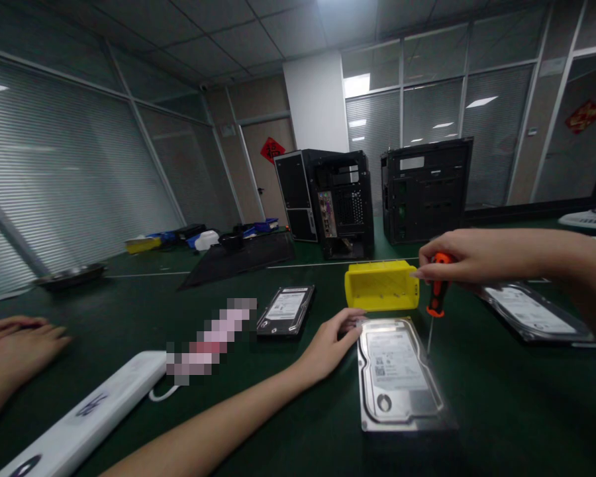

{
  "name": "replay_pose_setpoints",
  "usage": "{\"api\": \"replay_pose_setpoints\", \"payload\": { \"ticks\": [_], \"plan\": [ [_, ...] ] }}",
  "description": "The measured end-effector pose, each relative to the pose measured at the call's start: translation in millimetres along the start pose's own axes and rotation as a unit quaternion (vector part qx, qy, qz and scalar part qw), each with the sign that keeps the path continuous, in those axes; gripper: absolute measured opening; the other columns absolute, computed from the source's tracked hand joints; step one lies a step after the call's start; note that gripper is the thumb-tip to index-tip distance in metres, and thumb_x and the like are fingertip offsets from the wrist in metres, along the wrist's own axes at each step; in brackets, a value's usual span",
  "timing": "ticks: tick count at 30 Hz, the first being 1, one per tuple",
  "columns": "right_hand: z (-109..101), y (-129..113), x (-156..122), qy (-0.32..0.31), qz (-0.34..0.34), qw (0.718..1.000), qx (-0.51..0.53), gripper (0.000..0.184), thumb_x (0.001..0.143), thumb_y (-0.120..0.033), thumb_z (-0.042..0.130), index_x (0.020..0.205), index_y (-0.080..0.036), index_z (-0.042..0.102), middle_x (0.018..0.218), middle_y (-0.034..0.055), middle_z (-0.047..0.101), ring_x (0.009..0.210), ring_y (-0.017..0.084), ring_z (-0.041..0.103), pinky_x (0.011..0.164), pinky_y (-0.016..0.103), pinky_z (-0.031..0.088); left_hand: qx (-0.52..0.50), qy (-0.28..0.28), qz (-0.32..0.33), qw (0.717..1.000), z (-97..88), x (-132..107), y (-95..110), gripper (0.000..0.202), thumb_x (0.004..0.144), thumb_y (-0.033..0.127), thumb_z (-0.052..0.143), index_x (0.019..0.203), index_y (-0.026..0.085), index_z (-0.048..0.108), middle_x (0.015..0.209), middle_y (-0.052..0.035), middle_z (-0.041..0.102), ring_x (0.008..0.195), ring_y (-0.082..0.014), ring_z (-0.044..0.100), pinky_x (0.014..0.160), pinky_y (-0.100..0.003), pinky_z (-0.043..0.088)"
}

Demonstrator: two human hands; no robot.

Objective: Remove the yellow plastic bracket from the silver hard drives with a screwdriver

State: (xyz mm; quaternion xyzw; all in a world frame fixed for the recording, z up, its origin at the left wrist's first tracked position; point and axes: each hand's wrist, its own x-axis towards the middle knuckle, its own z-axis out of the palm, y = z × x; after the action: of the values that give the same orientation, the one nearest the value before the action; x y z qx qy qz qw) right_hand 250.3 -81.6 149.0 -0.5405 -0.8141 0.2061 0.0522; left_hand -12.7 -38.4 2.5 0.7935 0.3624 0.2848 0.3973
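Note:
A silver hard drive (395,381) lies label up on the green table in front of me. My left hand (335,341) grips its upper left edge, fingers curled around the far corner. In my right hand (454,255) is a screwdriver (438,291) with an orange and black handle, held upright from above. Its thin shaft points down to the drive's right edge; whether the tip sits in a screw I cannot tell. Just behind the drive stands a yellow bin (382,286), tilted with its opening toward me.
Two more hard drives lie on the table, a smaller one (287,311) to the left and another (534,313) under my right forearm. Black computer cases (345,205) stand behind. A long white device (87,411) lies front left, near another person's hands (22,344).

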Motion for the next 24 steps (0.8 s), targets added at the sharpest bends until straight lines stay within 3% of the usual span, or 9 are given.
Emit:
{"api": "replay_pose_setpoints", "payload": {
  "ticks": [6,14,24],
  "plan": [
    [1.0,1.2,1.1,-0.013,0.051,0.999,0.012,0.046,0.075,-0.056,0.044,0.09,-0.016,0.061,0.066,0.0039,0.059,0.047,0.013,0.052,0.038,0.022,0.038,0.001,0.001,0.003,1.0,1.2,-0.2,0.2,0.032,0.087,0.032,0.044,0.116,0.02,0.049,0.113,-0.0058,0.057,0.105,-0.0172,0.053,0.094,-0.033,0.039],
    [-0.1,-1.8,-2.6,-0.027,-0.029,0.999,0.035,0.034,0.076,-0.047,0.048,0.091,-0.018,0.058,0.073,0.0036,0.06,0.055,0.012,0.053,0.049,0.023,0.043,-0.002,-0.001,0.002,1.0,0.3,1.7,-0.7,0.031,0.087,0.031,0.044,0.116,0.021,0.049,0.115,-0.0058,0.057,0.106,-0.0172,0.052,0.096,-0.032,0.037],
    [0.0,-4.1,-3.0,-0.034,-0.047,0.997,0.052,0.03,0.076,-0.042,0.049,0.092,-0.018,0.057,0.083,0.0035,0.061,0.063,0.014,0.056,0.051,0.023,0.045,-0.006,0.005,0.003,1.0,1.3,0.8,0.6,0.031,0.087,0.03,0.044,0.116,0.021,0.05,0.114,-0.0057,0.057,0.106,-0.018,0.052,0.095,-0.035,0.038]
  ]
}}
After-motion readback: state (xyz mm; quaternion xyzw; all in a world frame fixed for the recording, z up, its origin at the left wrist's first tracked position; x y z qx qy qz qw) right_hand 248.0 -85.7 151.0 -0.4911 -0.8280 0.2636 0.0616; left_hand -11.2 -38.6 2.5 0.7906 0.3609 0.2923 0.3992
